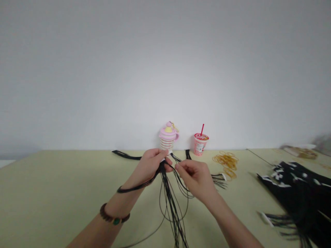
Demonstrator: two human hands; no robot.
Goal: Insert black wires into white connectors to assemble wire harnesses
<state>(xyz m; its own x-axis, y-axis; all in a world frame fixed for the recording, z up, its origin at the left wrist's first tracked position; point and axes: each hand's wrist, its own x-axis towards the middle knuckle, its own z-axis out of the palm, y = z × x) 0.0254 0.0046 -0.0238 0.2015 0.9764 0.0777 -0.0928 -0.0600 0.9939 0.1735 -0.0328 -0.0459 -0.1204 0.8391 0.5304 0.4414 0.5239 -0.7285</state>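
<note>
Head view: the left hand pinches black cables that hang toward six o'clock. At its three o'clock, the right hand presses thumb and finger together, on what I cannot tell; yellow rubber bands lie at its two o'clock.

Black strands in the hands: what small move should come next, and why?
Perhaps the right hand should gather the straying black strands inward: the left hand holds them together near the top, yet several loop outward below, close to the right hand.
</note>
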